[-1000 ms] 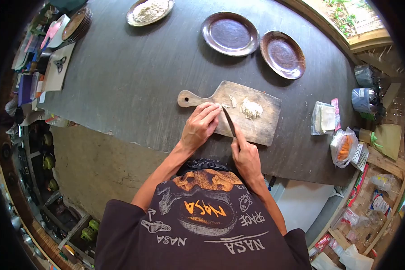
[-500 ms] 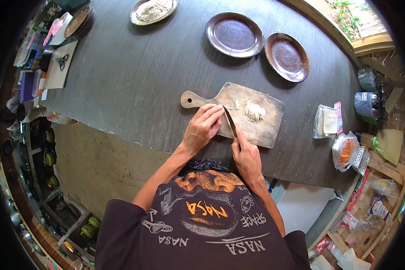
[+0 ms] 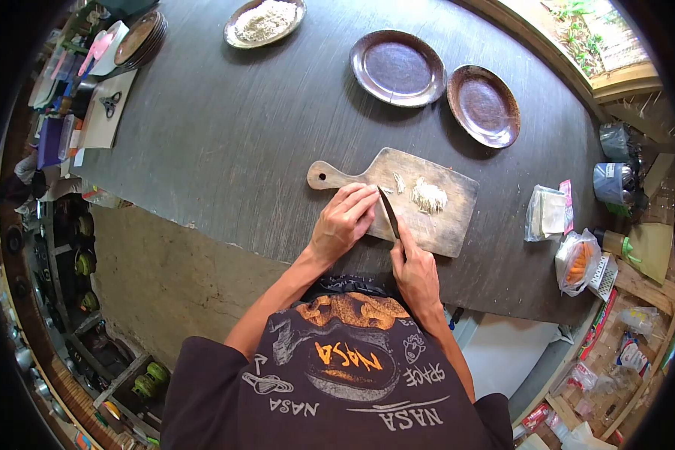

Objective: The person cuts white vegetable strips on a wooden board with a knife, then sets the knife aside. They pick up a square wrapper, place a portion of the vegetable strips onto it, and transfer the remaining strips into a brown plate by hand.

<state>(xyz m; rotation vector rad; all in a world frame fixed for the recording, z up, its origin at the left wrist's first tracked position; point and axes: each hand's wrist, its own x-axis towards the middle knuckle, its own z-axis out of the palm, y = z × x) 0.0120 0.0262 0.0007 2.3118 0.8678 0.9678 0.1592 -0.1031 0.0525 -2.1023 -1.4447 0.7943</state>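
A wooden cutting board (image 3: pixel 451 217) lies near the table's front edge, its handle to the left. My right hand (image 3: pixel 417 274) grips a dark-bladed knife (image 3: pixel 389 213), whose tip points up and left over the board. My left hand (image 3: pixel 343 225) is at the board's left part, fingers bent and pressed together beside the blade; what they hold is hidden. A pile of thin pale strips (image 3: pixel 429 196) sits on the board right of the knife, with a few loose strips (image 3: pixel 399 183) between pile and blade.
Two brown plates (image 3: pixel 399 67) (image 3: pixel 484 106) stand behind the board, and a plate of whitish powder (image 3: pixel 265 22) further back. To the right are a plastic packet (image 3: pixel 546 213) and a bag of orange pieces (image 3: pixel 578 262). Scissors (image 3: pixel 110 104) and stacked plates (image 3: pixel 137 37) are left.
The view has shifted slightly, so the table and everything on it appear a little lower and further right. Both hands keep nearly the same place at the board.
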